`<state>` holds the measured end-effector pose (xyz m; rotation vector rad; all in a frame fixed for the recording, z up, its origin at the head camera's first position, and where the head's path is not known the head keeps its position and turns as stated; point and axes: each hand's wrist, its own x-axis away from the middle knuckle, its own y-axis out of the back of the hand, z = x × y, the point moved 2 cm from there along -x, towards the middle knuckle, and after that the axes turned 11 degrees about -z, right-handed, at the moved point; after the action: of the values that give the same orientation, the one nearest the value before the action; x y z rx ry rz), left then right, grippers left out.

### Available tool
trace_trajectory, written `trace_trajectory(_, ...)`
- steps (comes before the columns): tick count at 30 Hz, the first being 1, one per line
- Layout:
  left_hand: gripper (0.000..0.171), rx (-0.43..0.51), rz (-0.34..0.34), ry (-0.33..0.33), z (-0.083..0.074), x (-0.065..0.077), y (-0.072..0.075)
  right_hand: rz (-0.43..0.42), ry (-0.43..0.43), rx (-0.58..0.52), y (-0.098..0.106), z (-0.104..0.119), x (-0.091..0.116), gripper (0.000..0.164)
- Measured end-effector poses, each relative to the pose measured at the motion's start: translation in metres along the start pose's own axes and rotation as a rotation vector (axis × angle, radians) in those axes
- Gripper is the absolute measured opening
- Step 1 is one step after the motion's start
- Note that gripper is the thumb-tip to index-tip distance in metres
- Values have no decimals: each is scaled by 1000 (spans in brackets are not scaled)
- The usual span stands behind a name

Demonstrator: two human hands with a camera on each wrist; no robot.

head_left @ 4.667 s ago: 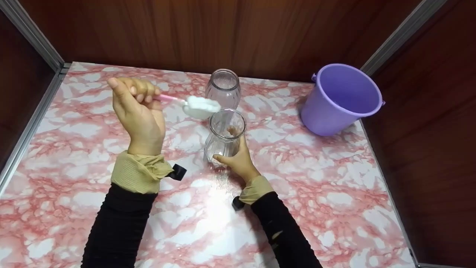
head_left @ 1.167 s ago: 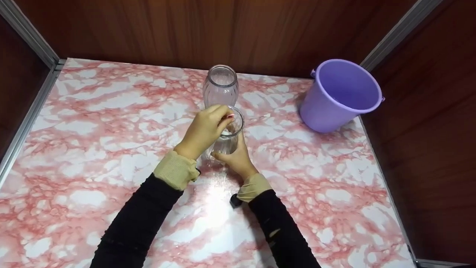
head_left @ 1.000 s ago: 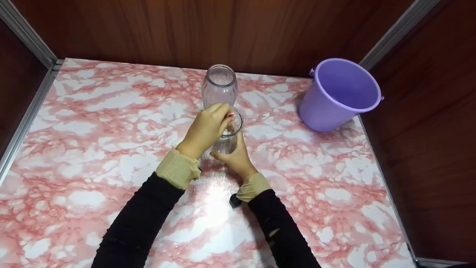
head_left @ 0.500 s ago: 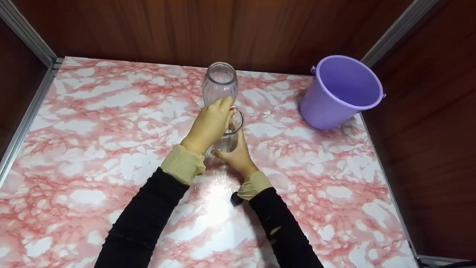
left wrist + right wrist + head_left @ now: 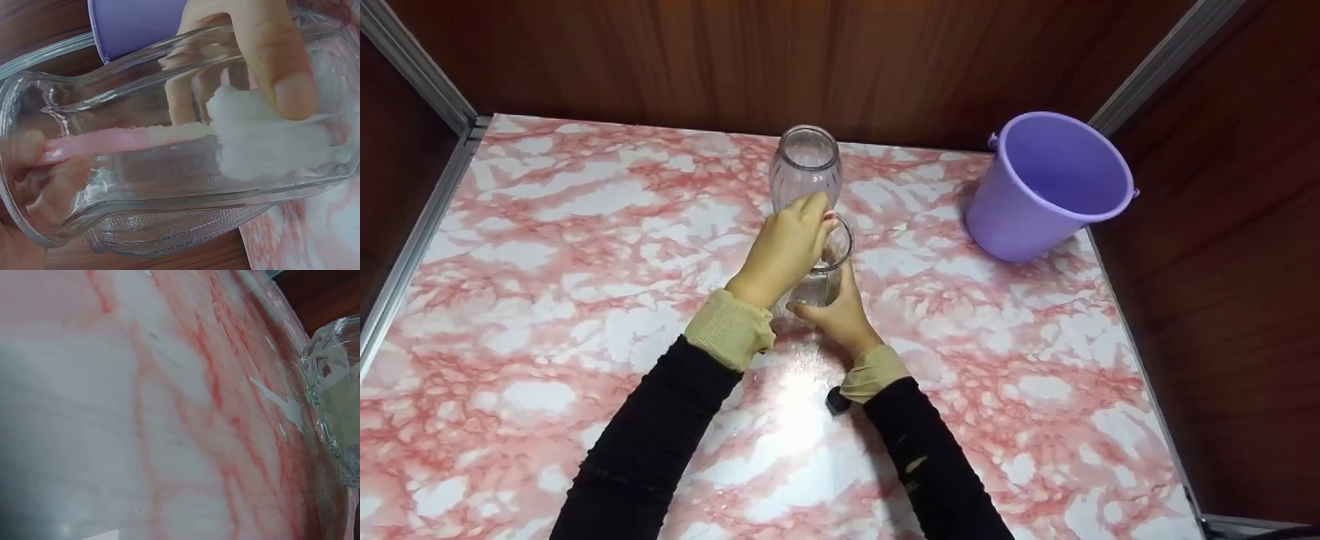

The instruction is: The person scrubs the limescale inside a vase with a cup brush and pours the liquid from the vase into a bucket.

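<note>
A clear glass jar [image 5: 814,289] stands on the table, gripped low down by my right hand [image 5: 844,319] from the right side. Above its mouth, my left hand [image 5: 781,251] pinches the end of a sponge bottle brush. Through the glass in the left wrist view, the brush's pink handle [image 5: 101,143] runs down to a white sponge head [image 5: 270,143] near the jar's bottom. My right thumb [image 5: 295,93] lies across the outside of the glass there. Only the base of the jar [image 5: 329,402] enters the right wrist view, at its right edge.
A second glass jar [image 5: 808,176] stands just behind the first. The purple bucket [image 5: 1020,217] is at the back right. Wet spots [image 5: 802,356] shine on the marbled table [image 5: 547,300] in front of the jar. Dark wood-look panels [image 5: 660,67] enclose the back and sides.
Earlier my left hand held the brush outside, beside the jar's rim; now the sponge is inside. Over the last second that hand rose slightly. My right hand kept its grip on the jar.
</note>
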<state>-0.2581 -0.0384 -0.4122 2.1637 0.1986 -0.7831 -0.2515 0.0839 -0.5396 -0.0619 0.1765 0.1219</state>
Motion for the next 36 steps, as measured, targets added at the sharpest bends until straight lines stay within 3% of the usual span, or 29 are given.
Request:
trace_trajectory(8, 21, 73, 12, 30, 3, -1, 4, 6, -14, 52, 1, 1, 0, 113)
trace_trajectory(16, 21, -19, 45, 4, 1, -2, 2, 12, 34, 58, 1, 1, -1, 113)
trace_trajectory(20, 21, -56, 49, -13, -3, 0, 1, 23, 18, 33, 1, 1, 0, 112)
trace_trajectory(32, 17, -132, -43, -215, -9, 6, -2, 8, 22, 61, 1, 2, 2, 113)
trace_trajectory(36, 17, -112, -48, -225, -8, 6, -2, 5, 3, 78, 2, 3, 2, 112)
